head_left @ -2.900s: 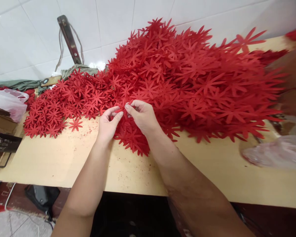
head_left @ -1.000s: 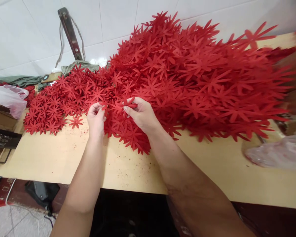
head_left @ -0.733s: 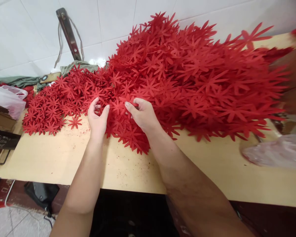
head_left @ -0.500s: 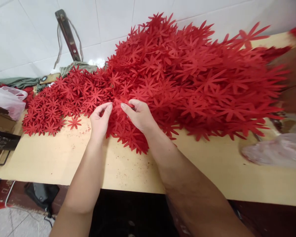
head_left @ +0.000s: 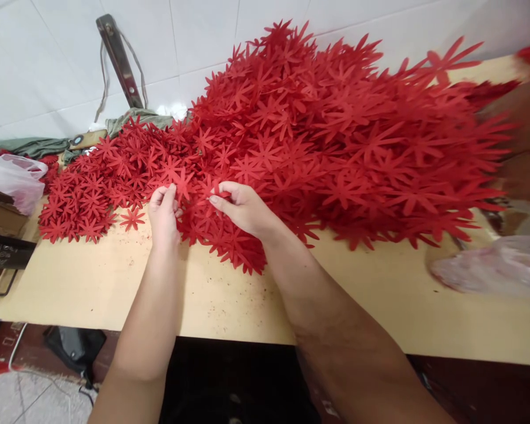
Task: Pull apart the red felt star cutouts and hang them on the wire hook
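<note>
The large heap of red, flat, many-petalled flower shapes (head_left: 309, 118) spreads over the pale wood-toned counter (head_left: 92, 294) and serves as the reference here. At the front left of the heap, the left hand (head_left: 162, 215) pinches a single red flower shape with long narrow petals (head_left: 184, 184) between thumb and finger. Just right of it, over the heap's front edge, the right hand (head_left: 238, 206) has thumb and forefinger drawn together on red petals (head_left: 217, 191); how many pieces it holds cannot be told. Below both hands, a red cluster (head_left: 241, 250) juts forward from the heap. To the heap's left runs a lower red pile (head_left: 79, 200), with one loose red flower shape (head_left: 132, 218) lying apart in front of it. Behind that pile lies a grey-green crumpled cloth (head_left: 135, 118). A clear crumpled plastic bag (head_left: 499, 268) rests at the heap's front right; a whitish translucent plastic bag (head_left: 13, 176) sits well to its left.
</note>
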The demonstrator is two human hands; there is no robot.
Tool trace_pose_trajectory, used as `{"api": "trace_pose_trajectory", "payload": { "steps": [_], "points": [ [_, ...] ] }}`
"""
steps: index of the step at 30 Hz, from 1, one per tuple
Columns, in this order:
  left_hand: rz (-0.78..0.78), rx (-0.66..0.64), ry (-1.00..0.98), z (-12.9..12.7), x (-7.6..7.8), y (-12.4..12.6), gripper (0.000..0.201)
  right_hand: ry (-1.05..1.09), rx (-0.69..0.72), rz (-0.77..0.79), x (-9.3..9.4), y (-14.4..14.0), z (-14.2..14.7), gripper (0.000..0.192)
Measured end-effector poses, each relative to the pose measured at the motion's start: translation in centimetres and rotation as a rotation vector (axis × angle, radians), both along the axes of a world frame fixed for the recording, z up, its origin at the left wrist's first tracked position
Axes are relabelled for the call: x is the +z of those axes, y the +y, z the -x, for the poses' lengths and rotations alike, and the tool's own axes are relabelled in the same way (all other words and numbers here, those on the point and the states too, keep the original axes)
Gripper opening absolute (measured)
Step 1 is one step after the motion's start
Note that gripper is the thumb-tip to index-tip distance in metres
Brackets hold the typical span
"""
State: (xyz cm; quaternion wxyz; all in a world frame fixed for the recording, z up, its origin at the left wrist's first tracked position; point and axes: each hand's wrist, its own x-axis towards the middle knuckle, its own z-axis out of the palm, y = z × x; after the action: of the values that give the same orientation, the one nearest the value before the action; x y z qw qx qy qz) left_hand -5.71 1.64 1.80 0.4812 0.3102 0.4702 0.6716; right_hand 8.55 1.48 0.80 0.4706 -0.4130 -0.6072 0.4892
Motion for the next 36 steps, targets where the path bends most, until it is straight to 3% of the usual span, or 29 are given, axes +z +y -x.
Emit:
{"api": "trace_pose_trajectory", "payload": {
  "steps": [5, 8, 12, 16, 19, 22, 27, 32, 36],
  "points": [
    [0.035, -0.021, 0.078, -0.1, -0.3, 0.3, 0.028, 0.169, -0.094, 0.059, -0.3, 0.4, 0.0, 0.027],
    [-0.044, -0.053, 0.217, -0.5, -0.6, 0.2, 0.024, 0.185, -0.163, 0.041, -0.4, 0.6, 0.0, 0.028],
    [-0.165, 0.081, 0.448, -0.4, -1.0, 0.3, 0.026, 0.141, -0.247, 0.038, -0.3, 0.6, -0.1, 0.039],
    [-0.211, 0.169, 0.558, -0.2, -1.0, 0.1, 0.035, 0.088, -0.28, -0.011, -0.2, 0.5, -0.1, 0.047],
    [-0.274, 0.142, 0.625, -0.5, -0.8, -0.4, 0.029, 0.066, -0.268, -0.026, -0.2, 0.4, 0.0, 0.05],
    [-0.31, 0.027, 0.67, -1.0, -0.8, -0.8, 0.023, 0.041, -0.239, -0.044, -0.1, 0.4, 0.0, 0.048],
    [-0.233, -0.138, 0.57, -1.3, -1.4, -0.4, 0.017, -0.006, -0.186, -0.05, 0.0, 0.2, 0.3, 0.042],
    [-0.153, -0.093, 0.368, -0.9, -1.5, 0.0, 0.016, 0.079, -0.03, -0.023, -0.1, -0.1, 0.7, 0.027],
    [-0.102, -0.042, 0.291, -0.1, -1.7, 0.5, 0.02, 0.089, -0.009, -0.018, -0.2, 0.1, 0.4, 0.025]
  ]
}}
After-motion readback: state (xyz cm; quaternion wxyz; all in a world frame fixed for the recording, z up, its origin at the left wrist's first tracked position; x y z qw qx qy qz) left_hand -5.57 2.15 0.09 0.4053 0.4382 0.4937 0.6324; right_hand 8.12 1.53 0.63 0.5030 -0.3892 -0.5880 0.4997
